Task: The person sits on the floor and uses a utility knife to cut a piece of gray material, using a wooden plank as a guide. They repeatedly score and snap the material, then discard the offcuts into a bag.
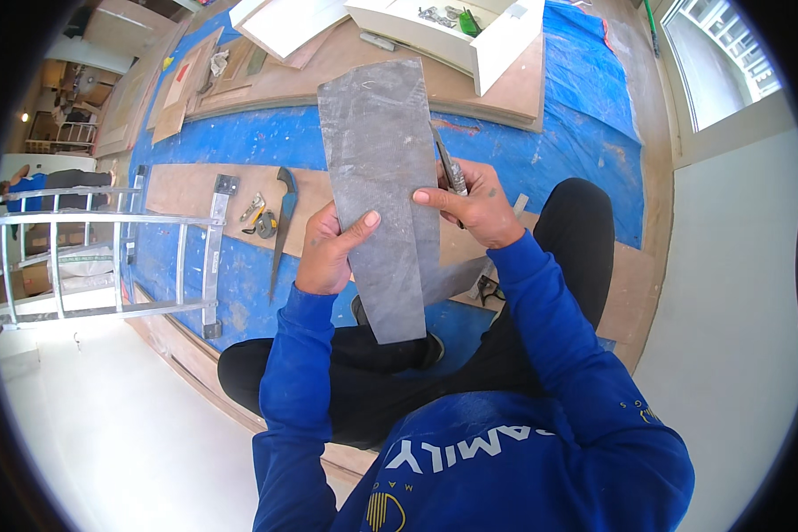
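left grip (pixel 324 252) and right grip (pixel 472 206) pinching grey sheet (pixel 372 151), handsaw (pixel 285 208), ladder (pixel 208 257) leftward, drawer (pixel 509 49) beyond

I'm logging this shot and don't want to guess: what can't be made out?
All in the head view:
Left hand: fingers mostly behind the gray sheet.
Tool: partly covered by the right hand; its kind is unclear.
White drawer: cut off by the top edge.
Distant worker: small, partly behind the ladder.

Datum: sheet (pixel 368 177) | 9 o'clock: saw (pixel 284 213) partly on board (pixel 182 186), tape measure (pixel 266 224) alongside, ladder (pixel 117 257) beyond | 1 o'clock: drawer (pixel 510 49) on stacked boards (pixel 457 91), tarp (pixel 585 151) beneath
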Tool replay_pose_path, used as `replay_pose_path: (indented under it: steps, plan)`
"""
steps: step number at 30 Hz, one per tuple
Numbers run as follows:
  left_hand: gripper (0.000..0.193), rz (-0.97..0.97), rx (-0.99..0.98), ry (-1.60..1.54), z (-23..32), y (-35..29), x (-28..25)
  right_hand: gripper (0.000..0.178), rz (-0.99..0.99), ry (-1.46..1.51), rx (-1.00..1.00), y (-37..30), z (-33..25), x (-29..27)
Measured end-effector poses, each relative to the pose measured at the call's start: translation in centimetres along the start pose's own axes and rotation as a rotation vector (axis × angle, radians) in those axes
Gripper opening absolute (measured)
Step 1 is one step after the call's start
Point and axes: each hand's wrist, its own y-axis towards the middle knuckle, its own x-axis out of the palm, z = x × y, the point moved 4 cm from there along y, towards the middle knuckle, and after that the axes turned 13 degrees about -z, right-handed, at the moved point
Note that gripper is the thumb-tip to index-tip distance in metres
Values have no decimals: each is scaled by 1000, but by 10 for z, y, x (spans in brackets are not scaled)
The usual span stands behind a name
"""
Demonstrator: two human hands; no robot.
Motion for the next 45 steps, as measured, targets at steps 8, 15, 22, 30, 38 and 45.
replay_pose_path:
  steps: [8,15,22,30,38,45]
  plan:
    - [39,-7,9,-93,-1,-4,-1,24,-19,16,14,-1,-7,8]
    - [37,104,49,0,-3,-5,3,22,-46,-80,59,-2,7,12]
    - [30,87,21,-78,-2,-6,-3,26,-158,-89,51,-2,1,14]
    - [30,80,18,-118,-3,-6,-3,37,-208,-47,26,-1,-3,17]
    - [30,73,24,-130,-2,-6,-2,31,-187,-31,81,-1,1,18]
    - [29,172,61,140,-1,-4,0,22,16,-219,-59,5,17,20]
